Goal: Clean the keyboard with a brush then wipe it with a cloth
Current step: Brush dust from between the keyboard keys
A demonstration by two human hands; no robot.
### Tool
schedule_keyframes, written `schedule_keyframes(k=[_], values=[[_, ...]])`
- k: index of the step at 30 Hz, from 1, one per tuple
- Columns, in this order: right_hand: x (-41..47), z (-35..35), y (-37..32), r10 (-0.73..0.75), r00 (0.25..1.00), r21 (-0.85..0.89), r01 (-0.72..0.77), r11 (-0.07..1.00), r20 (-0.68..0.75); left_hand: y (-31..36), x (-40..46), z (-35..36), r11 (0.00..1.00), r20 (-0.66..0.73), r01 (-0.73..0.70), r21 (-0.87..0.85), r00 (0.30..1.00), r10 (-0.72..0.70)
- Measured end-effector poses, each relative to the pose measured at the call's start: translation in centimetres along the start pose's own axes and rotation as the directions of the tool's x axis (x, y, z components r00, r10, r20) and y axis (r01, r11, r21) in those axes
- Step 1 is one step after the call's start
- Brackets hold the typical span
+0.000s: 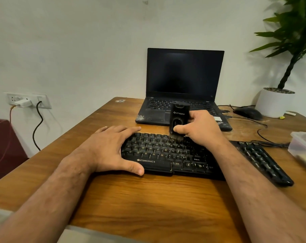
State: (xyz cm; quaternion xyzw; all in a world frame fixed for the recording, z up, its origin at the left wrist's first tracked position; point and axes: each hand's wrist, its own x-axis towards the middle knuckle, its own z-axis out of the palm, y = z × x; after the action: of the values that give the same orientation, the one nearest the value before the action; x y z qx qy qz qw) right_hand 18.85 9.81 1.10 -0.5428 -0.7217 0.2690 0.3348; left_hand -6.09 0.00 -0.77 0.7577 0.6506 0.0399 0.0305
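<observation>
Two bare hands are on the job in my head view, well apart from each other, with the black Zebronics keyboard with light lettering [168, 153] lying between and under them on the brown wood-grain table [148, 199]. My left hand [112, 148] lies flat with straight, spread fingers over the keyboard's left end, fingertips reaching the far edge of the top row and the thumb resting at the near edge beside the brand label; it presses and grips nothing. My right hand [199, 128] is curled round the black upright brush with a plastic body marked Striff [179, 118], thumb across its front face and fingers wrapped behind. The brush stands nearly upright just left of that hand, its dark bristles touching the keys of the upper rows, right of the keyboard's middle.

Beyond the right hand, an open black laptop with a dark screen [183, 81] sits on the table, its palm rest dusty. Right of my right forearm a second black keyboard [264, 160] lies at an angle. Further right, at the frame edge, I see a clear plastic container [303, 146]. Beyond it are a black computer mouse [248, 113] and a green plant in a white pot [275, 102]. I cannot pick out a cloth.
</observation>
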Motion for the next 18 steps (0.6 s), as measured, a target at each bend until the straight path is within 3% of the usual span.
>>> schedule_keyframes(k=[3,7,12,16,18], values=[[0.0,-0.8,0.2,0.012,0.992,-0.060,-0.019,0.998,-0.122,-0.2,0.1,0.1,1.000,-0.007,-0.007,0.001,1.000,0.007],[-0.9,-1.3,0.4,0.023,0.998,0.084,-0.028,0.996,0.063,-0.2,0.1,0.4,1.000,-0.034,-0.022,0.020,0.999,0.022],[-0.7,-1.4,0.5,-0.009,0.987,-0.084,-0.005,0.996,-0.161,-0.3,0.1,0.5,0.999,-0.063,-0.034,0.025,0.997,0.036],[-1.3,-2.7,0.8,0.001,1.000,-0.011,-0.002,1.000,-0.008,-0.3,0.1,0.6,1.000,-0.062,-0.020,-0.005,0.998,0.019],[-1.3,-2.5,1.1,0.017,0.998,-0.055,-0.020,0.998,-0.057,-0.1,0.0,0.5,0.999,-0.056,-0.015,-0.032,0.998,0.013]])
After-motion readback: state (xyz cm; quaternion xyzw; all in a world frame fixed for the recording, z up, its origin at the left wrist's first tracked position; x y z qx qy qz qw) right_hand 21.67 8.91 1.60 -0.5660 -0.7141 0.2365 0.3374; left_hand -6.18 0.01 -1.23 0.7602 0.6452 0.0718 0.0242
